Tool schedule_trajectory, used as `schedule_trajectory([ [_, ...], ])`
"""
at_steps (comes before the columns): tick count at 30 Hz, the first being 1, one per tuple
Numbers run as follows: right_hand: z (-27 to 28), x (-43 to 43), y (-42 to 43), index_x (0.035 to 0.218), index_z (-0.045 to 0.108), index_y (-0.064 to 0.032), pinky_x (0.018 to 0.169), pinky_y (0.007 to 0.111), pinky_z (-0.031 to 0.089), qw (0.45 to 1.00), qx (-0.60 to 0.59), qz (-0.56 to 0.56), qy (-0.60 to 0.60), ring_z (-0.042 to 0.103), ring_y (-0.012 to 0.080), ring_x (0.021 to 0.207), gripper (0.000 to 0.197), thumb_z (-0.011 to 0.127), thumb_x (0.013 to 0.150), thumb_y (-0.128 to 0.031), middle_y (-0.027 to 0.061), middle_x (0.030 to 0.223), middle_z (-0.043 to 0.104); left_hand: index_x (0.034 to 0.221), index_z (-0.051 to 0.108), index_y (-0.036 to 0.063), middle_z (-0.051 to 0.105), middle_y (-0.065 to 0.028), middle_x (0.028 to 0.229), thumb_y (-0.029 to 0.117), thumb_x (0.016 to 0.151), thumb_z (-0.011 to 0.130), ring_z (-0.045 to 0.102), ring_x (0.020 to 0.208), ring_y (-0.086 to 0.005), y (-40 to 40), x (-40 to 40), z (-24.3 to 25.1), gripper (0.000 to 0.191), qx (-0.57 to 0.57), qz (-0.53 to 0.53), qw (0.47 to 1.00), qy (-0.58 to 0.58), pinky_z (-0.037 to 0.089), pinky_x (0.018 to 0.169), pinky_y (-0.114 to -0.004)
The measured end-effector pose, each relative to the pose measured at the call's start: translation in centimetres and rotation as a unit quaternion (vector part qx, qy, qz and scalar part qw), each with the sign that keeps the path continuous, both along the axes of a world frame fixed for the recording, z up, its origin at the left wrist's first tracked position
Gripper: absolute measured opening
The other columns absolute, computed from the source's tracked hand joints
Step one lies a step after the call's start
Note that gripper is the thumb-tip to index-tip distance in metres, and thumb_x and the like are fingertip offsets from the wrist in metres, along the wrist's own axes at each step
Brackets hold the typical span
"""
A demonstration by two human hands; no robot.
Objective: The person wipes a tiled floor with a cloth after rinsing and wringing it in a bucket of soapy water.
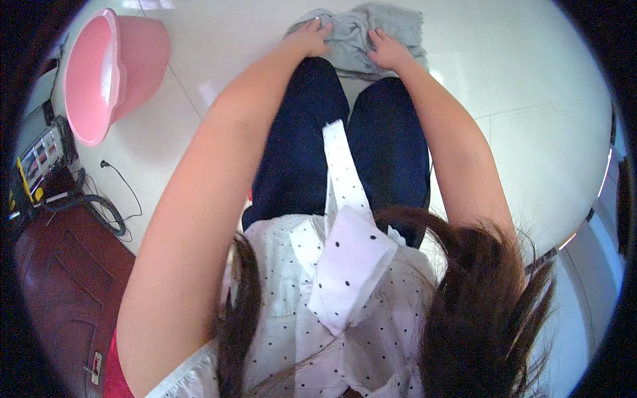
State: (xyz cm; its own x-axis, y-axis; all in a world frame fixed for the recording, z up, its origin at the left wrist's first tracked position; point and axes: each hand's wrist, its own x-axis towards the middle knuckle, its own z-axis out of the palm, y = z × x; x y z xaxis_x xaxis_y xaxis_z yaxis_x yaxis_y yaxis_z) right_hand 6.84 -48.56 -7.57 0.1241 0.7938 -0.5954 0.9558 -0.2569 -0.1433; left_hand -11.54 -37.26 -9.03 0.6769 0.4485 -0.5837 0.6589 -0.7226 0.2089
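Observation:
A grey cloth lies rumpled on the floor beyond my bent knees, with folds bunched in its middle. On its left part rests my left hand, palm down, fingers spread. My right hand presses on the right part, its fingers pointing inward and apart. Neither hand lifts the cloth. The undersides of both hands are hidden. My dark trousers are just below the cloth in the view.
A pink plastic basin tilts on its side at the upper left. Below it, a black cable with a plug trails over the pale tiled floor. A dark red-brown leather seat and a black hose are at the left.

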Motion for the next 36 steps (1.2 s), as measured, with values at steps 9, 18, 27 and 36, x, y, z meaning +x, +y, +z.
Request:
schedule_trajectory([
  [9, 0.3, 0.4, 0.3, 0.131, 0.033, -0.016, 0.098, 0.042, 0.031, 0.998, 0.043, 0.009, 0.033, 0.033, 0.0287, 0.122, 0.056, 0.046, 0.079, -0.034, 0.0086, 0.138, 0.026, 0.124, 0.04, 0.0072, 0.046, -0.0181, 0.121, 0.028, 0.082, 0.045, 0.044, 0.11, -0.0333, 2.9, -5.4, 3.8, 0.047, -0.033, 0.001, 0.987, -0.159, 0.033, 0.095, -0.038],
  [18, 0.0, 1.7, -0.3, 0.118, 0.046, -0.0067, 0.093, 0.038, 0.036, 0.973, 0.145, -0.135, 0.119, 0.045, 0.0322, 0.111, 0.047, 0.049, 0.075, -0.026, 0.0174, 0.119, 0.048, 0.122, 0.042, 0.0067, 0.048, -0.0198, 0.118, 0.027, 0.081, 0.046, 0.047, 0.108, -0.0339, 2.6, -9.5, 6.0, 0.047, 0.003, 0.084, 0.981, -0.173, 0.036, 0.093, -0.036],
  [27, 0.0, -3.5, 0.1, 0.133, 0.023, -0.0093, 0.101, 0.049, 0.019, 0.987, 0.147, -0.039, 0.058, 0.017, 0.0344, 0.127, 0.07, 0.047, 0.077, -0.044, 0.0136, 0.139, 0.017, 0.138, 0.003, 0.021, 0.003, -0.0055, 0.144, 0.051, 0.084, 0.035, 0.002, 0.133, -0.0243, -1.6, -9.5, 1.4, 0.07, 0.026, 0.129, 0.99, -0.052, 0.011, 0.103, -0.052],
  [36, -1.6, -2.4, -2.5, 0.138, -0.001, -0.0148, 0.1, 0.057, 0.001, 0.996, -0.041, -0.057, -0.05, -0.01, 0.0346, 0.13, 0.085, 0.04, 0.078, -0.059, 0.0098, 0.143, -0.011, 0.138, 0.001, 0.0237, -0.006, 0.0001, 0.144, 0.057, 0.083, 0.029, -0.005, 0.132, -0.0227, -4.4, -3.6, 0.1, 0.07, 0.07, 0.098, 0.99, 0.068, 0.004, 0.102, -0.053],
])
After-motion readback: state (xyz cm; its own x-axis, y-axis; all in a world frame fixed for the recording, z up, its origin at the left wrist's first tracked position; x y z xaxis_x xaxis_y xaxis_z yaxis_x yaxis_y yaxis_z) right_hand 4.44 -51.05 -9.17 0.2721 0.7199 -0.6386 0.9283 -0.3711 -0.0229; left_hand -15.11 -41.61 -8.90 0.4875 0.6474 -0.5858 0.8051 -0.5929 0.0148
